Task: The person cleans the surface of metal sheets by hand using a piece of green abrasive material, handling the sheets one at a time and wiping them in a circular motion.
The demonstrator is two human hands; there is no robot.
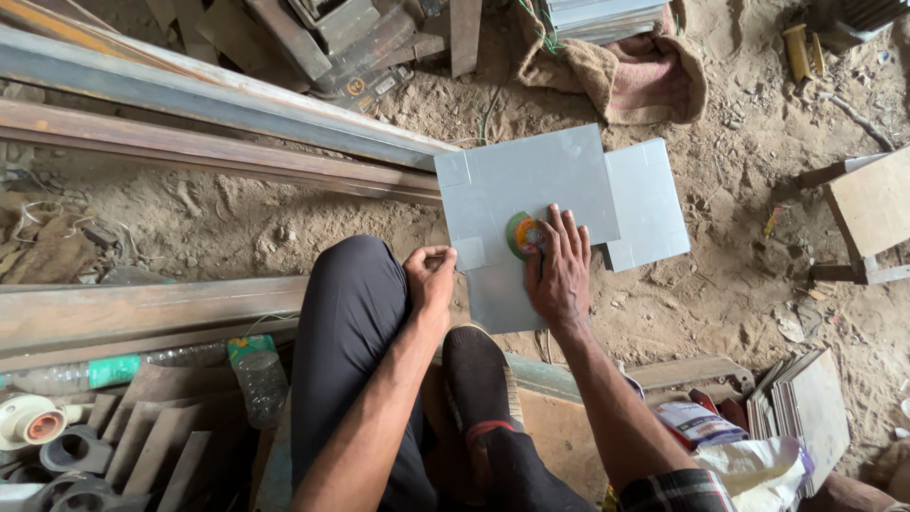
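Note:
A grey sheet-metal piece (531, 180) with folded flaps lies flat on the sandy ground in front of me. My right hand (561, 270) rests on it, fingers spread over a roll of tape (521, 234) with a green rim and orange centre. My left hand (431, 280) is at the sheet's left lower corner, fingers curled as if pinching a strip of tape; what it holds is too small to tell. My bent knee in dark trousers (351, 303) and my dark shoe (479, 374) are just below the hands.
Long steel beams (218, 104) run across the upper left, another beam (142, 313) at mid left. A plastic bottle (256, 370) and pipe fittings (38, 427) lie lower left. A sack (645, 76) sits behind the sheet, a wooden stool (867, 213) at right, stacked sheets (806, 403) lower right.

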